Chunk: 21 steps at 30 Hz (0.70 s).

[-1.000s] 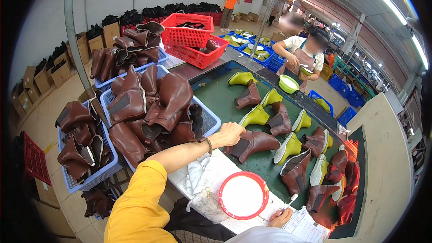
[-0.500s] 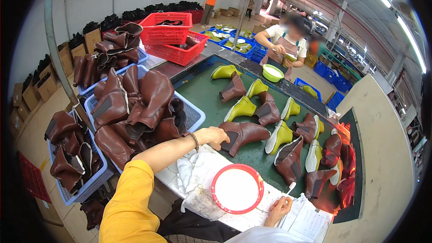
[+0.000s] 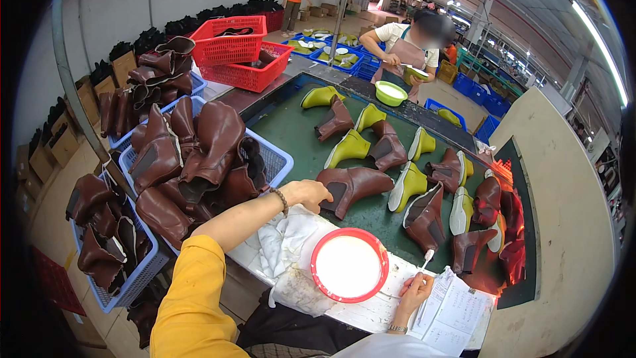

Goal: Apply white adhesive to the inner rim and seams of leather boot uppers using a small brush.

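Note:
My left hand (image 3: 309, 195) reaches across to a brown boot upper (image 3: 360, 187) lying on its side on the green belt. Its fingers are curled against the boot's near end; the fingertips are partly hidden. At the lower right, my right hand (image 3: 415, 290) is closed around the thin handle of a small brush (image 3: 429, 256), whose white head points away from me. Between my hands stands a round red-rimmed bowl (image 3: 383, 266) of white liquid, on a white, stained tabletop. A crumpled white cloth (image 3: 286, 232) lies beside the bowl.
Blue baskets (image 3: 277, 158) heaped with brown boot uppers stand at left, red crates (image 3: 246, 73) behind. Brown and lime-green boots (image 3: 407, 185) cover the belt (image 3: 285, 119). Written papers (image 3: 445, 311) lie by my right hand. A co-worker (image 3: 411, 46) works across the belt beside a green bowl (image 3: 391, 95).
The whole view has shifted slightly. My right hand has come further into view, with the brush still in it. My left hand stays at the brown boot.

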{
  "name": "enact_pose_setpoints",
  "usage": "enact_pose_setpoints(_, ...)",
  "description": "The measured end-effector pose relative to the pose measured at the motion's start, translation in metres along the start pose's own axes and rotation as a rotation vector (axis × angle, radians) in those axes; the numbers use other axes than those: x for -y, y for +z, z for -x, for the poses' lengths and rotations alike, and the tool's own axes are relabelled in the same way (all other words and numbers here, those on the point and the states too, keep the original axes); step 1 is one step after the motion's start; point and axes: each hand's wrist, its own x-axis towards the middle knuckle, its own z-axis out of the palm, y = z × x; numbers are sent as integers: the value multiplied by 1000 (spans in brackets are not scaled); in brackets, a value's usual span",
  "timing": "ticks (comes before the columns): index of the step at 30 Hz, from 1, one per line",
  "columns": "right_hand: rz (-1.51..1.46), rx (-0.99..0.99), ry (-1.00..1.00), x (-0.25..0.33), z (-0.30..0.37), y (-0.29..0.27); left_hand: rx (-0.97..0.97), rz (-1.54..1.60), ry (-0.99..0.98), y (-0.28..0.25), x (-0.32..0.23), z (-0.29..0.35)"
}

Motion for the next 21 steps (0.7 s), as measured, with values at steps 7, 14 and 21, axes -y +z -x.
enact_pose_setpoints(7,-12,-10,34,6,0,4,-33,-11,10,3,10,-1)
enact_pose_setpoints(14,-17,-13,12,9,2,7,-53,-1,28,7,15,-6)
enact_pose_setpoints(21,-3,-29,-6,11,4,8,-34,-7,19,3,13,-4)
